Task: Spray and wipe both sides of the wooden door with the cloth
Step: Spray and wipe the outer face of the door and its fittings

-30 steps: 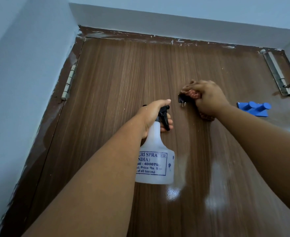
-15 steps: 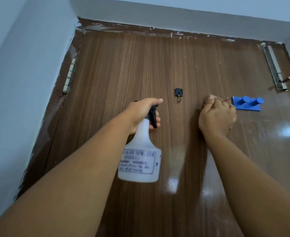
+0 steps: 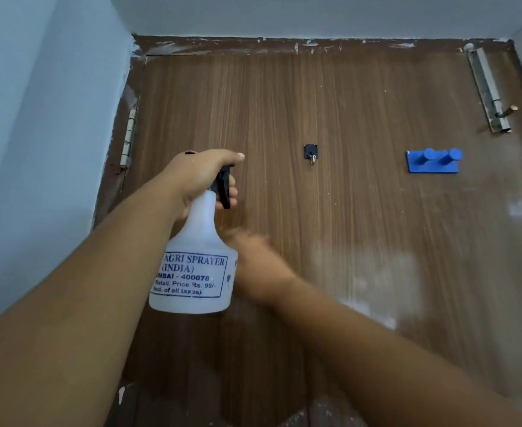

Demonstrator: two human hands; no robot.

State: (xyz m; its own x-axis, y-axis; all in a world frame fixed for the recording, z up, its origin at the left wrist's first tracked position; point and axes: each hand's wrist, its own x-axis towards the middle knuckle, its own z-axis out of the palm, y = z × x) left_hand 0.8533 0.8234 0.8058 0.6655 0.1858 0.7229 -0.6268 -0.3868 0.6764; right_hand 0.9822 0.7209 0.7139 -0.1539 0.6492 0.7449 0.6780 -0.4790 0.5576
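The left hand (image 3: 202,177) is gripping the neck of the sprayer (image 3: 193,266), fingers curled round it with one finger lying on the black trigger, and is holding the bottle upright just in front of the door (image 3: 284,103). The bottle is translucent plastic and looks only partly full, so it is probably light. The narrow neck under the trigger is the natural place to hold it, though wet plastic could be getting slippery.

The right hand (image 3: 258,266) is lying blurred against the door, partly behind the bottle. I cannot tell whether its fingers are curled or flat, and the cloth is not showing, so it may be hidden under the palm. A cloth would be soft and limp and best bunched in the palm and pressed flat.

The door is rigid, glossy and shining wet at lower right. A black hook (image 3: 310,154), a blue peg rack (image 3: 433,161) and a bolt (image 3: 487,94) are sticking out where a cloth could snag.
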